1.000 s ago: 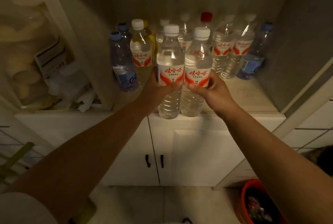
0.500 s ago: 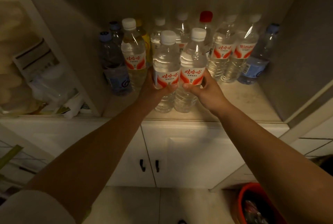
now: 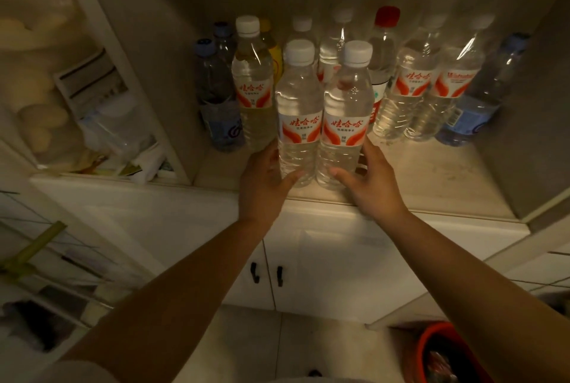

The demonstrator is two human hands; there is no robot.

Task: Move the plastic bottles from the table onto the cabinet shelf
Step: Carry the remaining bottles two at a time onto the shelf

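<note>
Both forearms bare, reaching forward and converging toward centre. Left hand (image 3: pixel 263 174) on left, palm facing right, thumb stretched forward low, fingers out of sight on far side. Right hand (image 3: pixel 370 180) on right, palm facing left, thumb low and extended leftward, fingers spread loosely, tips hidden on far side. Hands near each other, not touching. Whether either grip is closed or loosened: cannot tell. Pale sleeve edge at near left by left upper arm.
</note>
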